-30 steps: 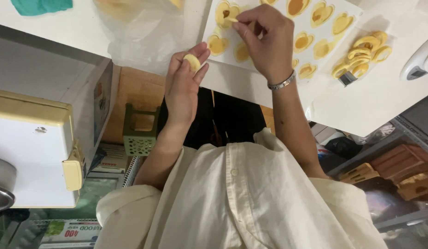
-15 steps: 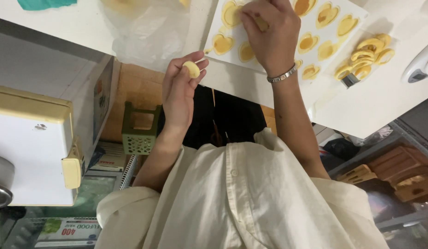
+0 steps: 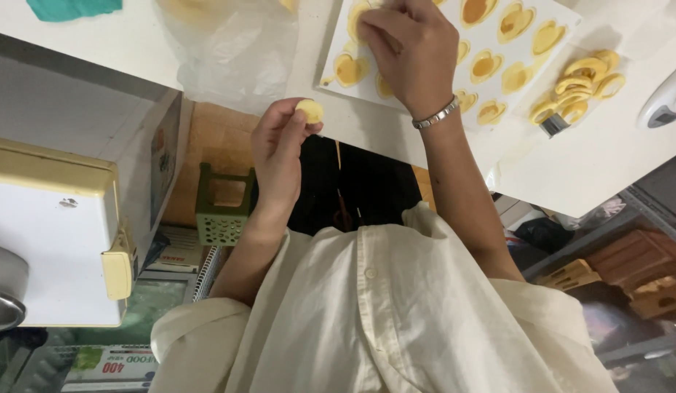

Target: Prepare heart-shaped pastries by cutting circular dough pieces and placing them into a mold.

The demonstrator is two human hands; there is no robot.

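the left hand [image 3: 280,149] pinches a small round yellow piece [image 3: 309,110] between thumb and fingertips, just off the white table [image 3: 134,36] edge. the right hand [image 3: 411,51] presses, fingers curled, on the white sheet [image 3: 531,54] of yellow heart shapes; a pile of yellow rings [image 3: 578,87] lies beside it

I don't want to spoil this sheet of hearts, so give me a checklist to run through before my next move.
1. Small yellow piece secure in the left hand: ok, pinched at the fingertips, above the table edge.
2. Right hand steady on the white sheet: ok, its fingers press down near the sheet's left end.
3. Spot under the right hand free: cannot tell, the hand hides it.
4. Sheet fully on the white table: ok.
5. Pile of yellow rings out of the hands' way: ok, it lies at the sheet's right end.
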